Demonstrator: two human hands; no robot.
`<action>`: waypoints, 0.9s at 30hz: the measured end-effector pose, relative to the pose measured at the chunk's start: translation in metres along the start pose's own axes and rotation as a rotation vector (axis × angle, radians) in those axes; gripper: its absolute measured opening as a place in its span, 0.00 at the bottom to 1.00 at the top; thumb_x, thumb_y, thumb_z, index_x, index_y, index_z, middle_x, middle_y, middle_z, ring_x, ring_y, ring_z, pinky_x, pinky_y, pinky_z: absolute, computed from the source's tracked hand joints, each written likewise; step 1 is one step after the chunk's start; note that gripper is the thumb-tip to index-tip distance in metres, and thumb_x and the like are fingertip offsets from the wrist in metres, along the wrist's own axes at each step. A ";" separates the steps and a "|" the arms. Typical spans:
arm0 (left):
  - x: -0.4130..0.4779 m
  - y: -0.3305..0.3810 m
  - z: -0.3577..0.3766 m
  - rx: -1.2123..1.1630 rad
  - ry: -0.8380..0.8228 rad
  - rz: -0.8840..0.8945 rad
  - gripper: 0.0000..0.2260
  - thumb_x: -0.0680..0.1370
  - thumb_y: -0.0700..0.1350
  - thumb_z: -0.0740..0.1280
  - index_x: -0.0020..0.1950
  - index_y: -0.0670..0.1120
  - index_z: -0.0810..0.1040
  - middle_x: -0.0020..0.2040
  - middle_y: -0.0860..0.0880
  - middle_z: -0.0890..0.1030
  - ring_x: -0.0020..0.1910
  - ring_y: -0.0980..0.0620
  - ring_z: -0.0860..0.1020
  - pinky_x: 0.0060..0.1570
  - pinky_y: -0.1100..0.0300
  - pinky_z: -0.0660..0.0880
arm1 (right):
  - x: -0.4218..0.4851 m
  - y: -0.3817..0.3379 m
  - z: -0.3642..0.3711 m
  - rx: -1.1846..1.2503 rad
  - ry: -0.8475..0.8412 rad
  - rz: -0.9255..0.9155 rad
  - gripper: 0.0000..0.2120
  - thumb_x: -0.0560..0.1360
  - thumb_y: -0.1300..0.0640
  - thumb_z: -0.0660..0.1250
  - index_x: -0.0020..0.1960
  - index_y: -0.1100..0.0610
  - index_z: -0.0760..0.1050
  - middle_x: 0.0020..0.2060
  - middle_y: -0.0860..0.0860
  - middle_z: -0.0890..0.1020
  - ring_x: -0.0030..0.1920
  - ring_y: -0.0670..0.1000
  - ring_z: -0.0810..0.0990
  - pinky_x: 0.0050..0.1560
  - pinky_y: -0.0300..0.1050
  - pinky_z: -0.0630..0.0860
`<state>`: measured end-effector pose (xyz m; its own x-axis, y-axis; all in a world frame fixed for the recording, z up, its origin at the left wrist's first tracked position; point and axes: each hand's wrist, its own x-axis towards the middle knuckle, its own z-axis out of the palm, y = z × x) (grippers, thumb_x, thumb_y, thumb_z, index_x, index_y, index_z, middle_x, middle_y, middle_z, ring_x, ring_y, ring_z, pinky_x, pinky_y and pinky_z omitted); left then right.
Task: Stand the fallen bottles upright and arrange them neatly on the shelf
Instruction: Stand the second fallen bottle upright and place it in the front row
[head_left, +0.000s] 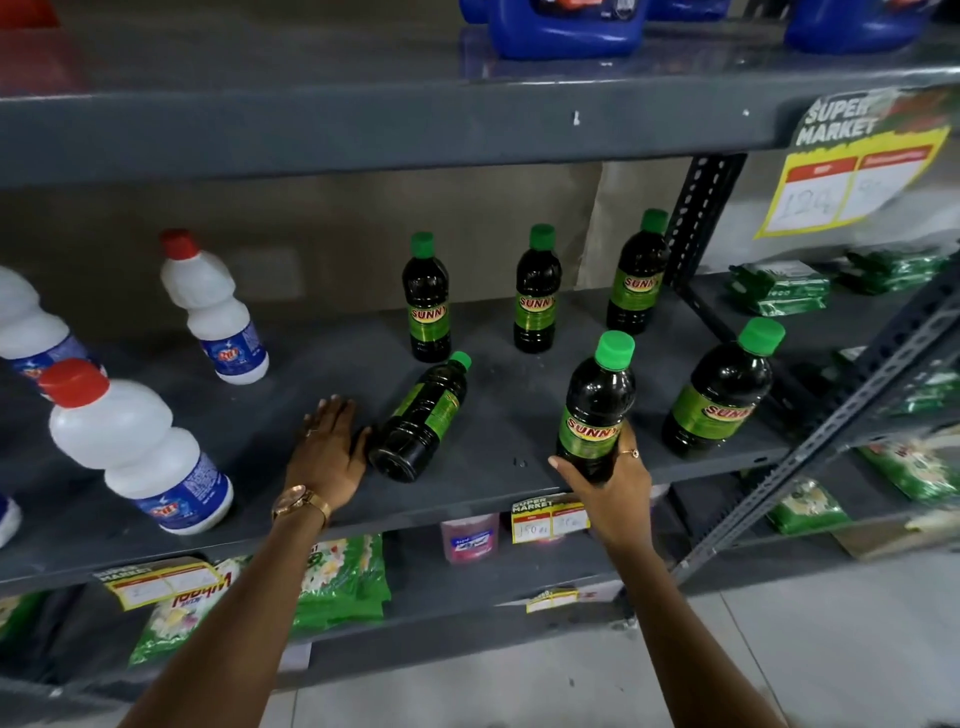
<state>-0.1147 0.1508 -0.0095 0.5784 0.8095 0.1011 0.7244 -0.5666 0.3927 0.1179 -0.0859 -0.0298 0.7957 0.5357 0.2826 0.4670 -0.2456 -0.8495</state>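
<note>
Seemingly sealed, dark green-capped bottle (420, 417) lies sideways.

shelf (291, 395): dark grey metal, the same grey on the slotted upright post (701, 218)
fallen bottle (421, 421): near-black liquid, green cap, green label
held bottle (597, 405): dark body, bright green cap, green label with a red and yellow "SUNNY" band
standing bottles (428, 301): same dark body, green caps, green labels
white bottles (213, 306): white plastic, red caps, blue labels
jugs on the upper shelf (566, 26): deep blue
price tag (852, 171): yellow border, red header strips, white boxes
packets (779, 286): green with white print
wristwatch (298, 501): gold
floor (831, 649): pale grey tiles
</note>
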 end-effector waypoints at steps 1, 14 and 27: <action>0.000 -0.001 0.000 0.001 -0.002 0.002 0.23 0.81 0.49 0.55 0.74 0.41 0.59 0.77 0.41 0.57 0.77 0.44 0.52 0.77 0.50 0.46 | -0.001 0.001 -0.001 -0.008 -0.015 -0.006 0.41 0.64 0.48 0.79 0.71 0.58 0.65 0.60 0.56 0.80 0.59 0.56 0.78 0.59 0.50 0.75; 0.001 -0.005 0.000 -0.025 -0.015 0.011 0.23 0.81 0.49 0.55 0.74 0.41 0.59 0.77 0.41 0.57 0.77 0.44 0.51 0.77 0.49 0.48 | -0.002 0.008 -0.003 -0.043 -0.023 -0.017 0.41 0.63 0.48 0.79 0.70 0.57 0.66 0.59 0.55 0.80 0.59 0.56 0.78 0.57 0.47 0.74; 0.004 -0.036 -0.006 -0.025 -0.108 0.121 0.23 0.81 0.48 0.56 0.75 0.46 0.57 0.78 0.45 0.55 0.77 0.48 0.51 0.77 0.53 0.49 | -0.091 -0.069 0.042 0.015 -0.240 -0.061 0.30 0.72 0.27 0.56 0.64 0.46 0.70 0.57 0.43 0.72 0.60 0.45 0.72 0.57 0.43 0.72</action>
<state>-0.1402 0.1755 -0.0177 0.6987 0.7137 0.0502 0.6383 -0.6535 0.4068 -0.0024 -0.0836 -0.0158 0.6511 0.7263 0.2205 0.5039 -0.1963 -0.8411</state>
